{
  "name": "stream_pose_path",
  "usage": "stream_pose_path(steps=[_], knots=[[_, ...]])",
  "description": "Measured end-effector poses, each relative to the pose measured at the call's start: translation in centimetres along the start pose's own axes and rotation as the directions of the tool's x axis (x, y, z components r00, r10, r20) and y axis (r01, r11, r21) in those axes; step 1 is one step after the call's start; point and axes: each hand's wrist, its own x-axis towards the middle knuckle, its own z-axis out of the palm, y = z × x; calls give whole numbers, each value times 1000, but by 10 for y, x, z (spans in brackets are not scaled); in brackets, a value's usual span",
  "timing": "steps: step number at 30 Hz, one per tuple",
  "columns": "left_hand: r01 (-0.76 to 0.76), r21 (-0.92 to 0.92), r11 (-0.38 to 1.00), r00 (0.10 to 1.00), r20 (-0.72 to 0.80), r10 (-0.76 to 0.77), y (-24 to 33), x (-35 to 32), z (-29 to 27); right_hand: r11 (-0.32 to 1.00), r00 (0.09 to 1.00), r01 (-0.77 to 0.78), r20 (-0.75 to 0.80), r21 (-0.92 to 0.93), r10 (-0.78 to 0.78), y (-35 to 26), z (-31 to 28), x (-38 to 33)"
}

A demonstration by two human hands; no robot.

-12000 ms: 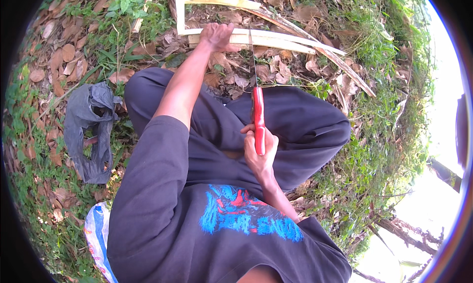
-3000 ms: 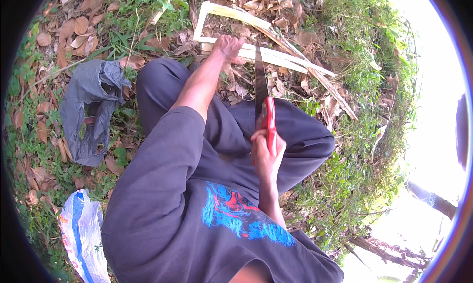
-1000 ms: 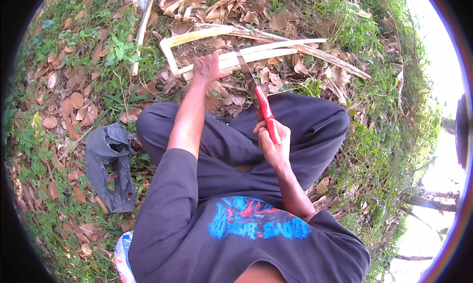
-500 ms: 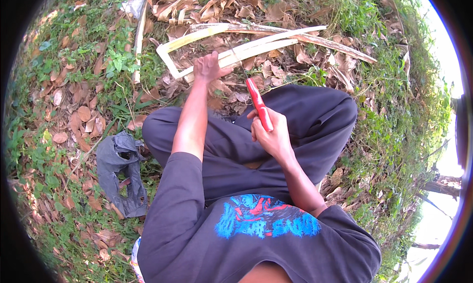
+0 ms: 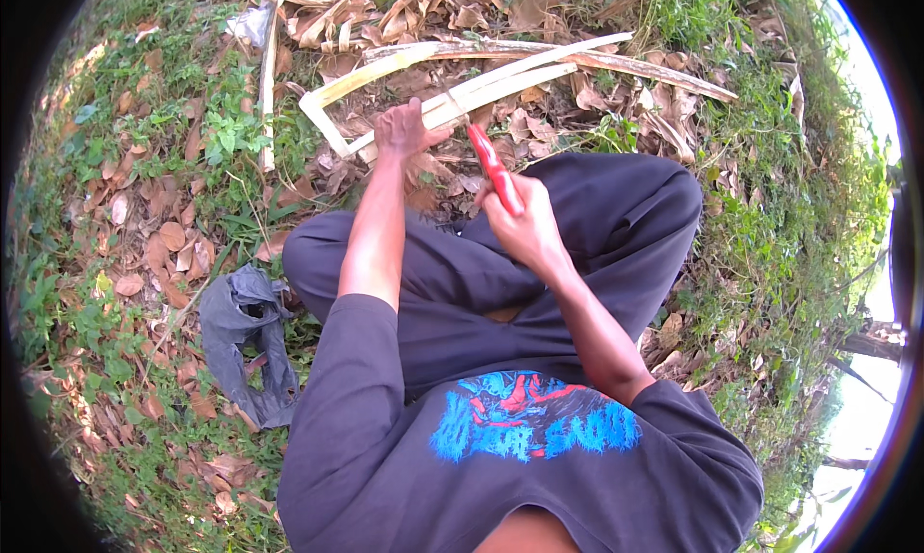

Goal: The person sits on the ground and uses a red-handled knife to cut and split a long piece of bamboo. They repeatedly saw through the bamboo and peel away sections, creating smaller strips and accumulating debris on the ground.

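My left hand (image 5: 399,129) is closed on the near end of a pale, split wooden strip (image 5: 515,83), which lies slanting across the leaf litter in front of my crossed legs. In my right hand (image 5: 525,221) is a bladed tool with a curved red handle (image 5: 495,168). Its thin blade (image 5: 454,102) shows almost edge-on and lies across the strip, just right of my left hand. Whether it is a knife or a saw I cannot tell. A bent pale strip (image 5: 327,125) forms a corner beside my left hand. Behind it runs a longer, rough brownish strip (image 5: 626,62).
A dark plastic bag (image 5: 231,312) lies crumpled left of my knee. Farther up on the left are another narrow pale strip (image 5: 269,101) and a clear plastic piece (image 5: 250,25). Curled dry peelings (image 5: 337,9) lie at the far side. Grass and dead leaves surround me.
My right hand has pushed the red-handled tool forward and slightly left, so its handle is closer to the strip. My left hand keeps its grip in nearly the same place.
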Motion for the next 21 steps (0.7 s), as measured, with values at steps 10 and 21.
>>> stream_pose_path(steps=[10,21], knots=[[82,42,996,993,80,-85,6,3,-2,999,999,-13,-33,47,15,-6,4,9],[97,74,993,986,131,-106,14,3,-12,1000,999,9,-33,-16,-10,-4,4,11]])
